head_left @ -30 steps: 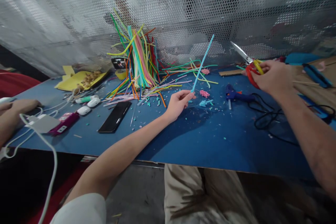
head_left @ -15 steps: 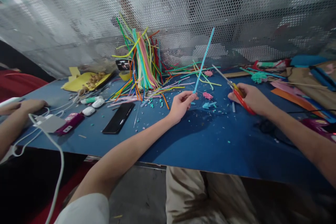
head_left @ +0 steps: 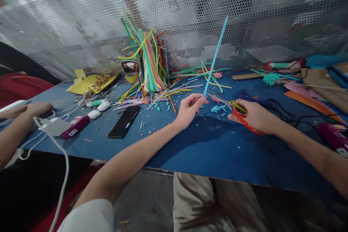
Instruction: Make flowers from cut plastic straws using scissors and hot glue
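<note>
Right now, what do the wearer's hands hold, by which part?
Left hand: straight blue stick, near its lower end. Right hand: metal scissors, red and yellow handles.

I can see a black phone (head_left: 124,121) flat on the blue table (head_left: 206,159) to the left — a purple box (head_left: 75,127) and white cable (head_left: 65,170) lie farther left. Far left, a yellow tray (head_left: 77,88) holds brown lumps (head_left: 100,83). I make out perforated metal screening (head_left: 92,40) along the far side — and a cardboard strip (head_left: 246,76), far right.
</note>
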`<state>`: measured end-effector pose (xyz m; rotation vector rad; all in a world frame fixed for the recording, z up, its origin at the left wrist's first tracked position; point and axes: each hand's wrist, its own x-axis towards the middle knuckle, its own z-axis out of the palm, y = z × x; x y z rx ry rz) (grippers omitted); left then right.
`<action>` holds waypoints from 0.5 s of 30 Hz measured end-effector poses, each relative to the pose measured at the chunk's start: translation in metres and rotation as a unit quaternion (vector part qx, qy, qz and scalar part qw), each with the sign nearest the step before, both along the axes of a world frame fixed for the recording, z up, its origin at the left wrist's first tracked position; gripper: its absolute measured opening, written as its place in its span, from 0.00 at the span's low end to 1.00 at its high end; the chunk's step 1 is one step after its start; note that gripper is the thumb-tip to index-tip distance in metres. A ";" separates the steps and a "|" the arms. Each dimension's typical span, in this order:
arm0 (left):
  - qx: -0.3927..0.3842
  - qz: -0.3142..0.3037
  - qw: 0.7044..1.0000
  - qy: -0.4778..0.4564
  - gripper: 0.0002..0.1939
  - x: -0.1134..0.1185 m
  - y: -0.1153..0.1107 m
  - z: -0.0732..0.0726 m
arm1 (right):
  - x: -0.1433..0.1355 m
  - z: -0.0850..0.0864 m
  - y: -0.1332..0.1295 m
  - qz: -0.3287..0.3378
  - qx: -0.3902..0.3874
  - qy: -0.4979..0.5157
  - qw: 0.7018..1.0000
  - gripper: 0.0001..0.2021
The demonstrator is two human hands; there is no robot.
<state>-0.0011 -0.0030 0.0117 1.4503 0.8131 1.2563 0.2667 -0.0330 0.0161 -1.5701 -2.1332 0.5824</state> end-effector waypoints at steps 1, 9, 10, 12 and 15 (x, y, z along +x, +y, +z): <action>0.000 -0.004 1.000 0.003 0.15 0.000 -0.001 0.000 | -0.001 -0.002 0.000 0.008 -0.002 0.004 1.000 0.16; 0.026 -0.044 0.997 0.055 0.15 -0.002 -0.005 0.001 | -0.008 -0.003 -0.006 0.035 -0.048 0.030 0.998 0.17; 0.026 -0.048 0.997 0.059 0.15 -0.001 -0.005 0.001 | -0.009 -0.001 -0.007 0.036 -0.054 0.031 0.997 0.17; 0.024 -0.056 0.996 0.067 0.16 -0.001 -0.005 0.000 | -0.010 0.003 -0.009 0.037 -0.066 0.035 0.997 0.18; 0.020 -0.066 0.995 0.073 0.16 -0.001 -0.005 0.000 | -0.010 0.005 -0.010 0.050 -0.098 0.041 0.993 0.19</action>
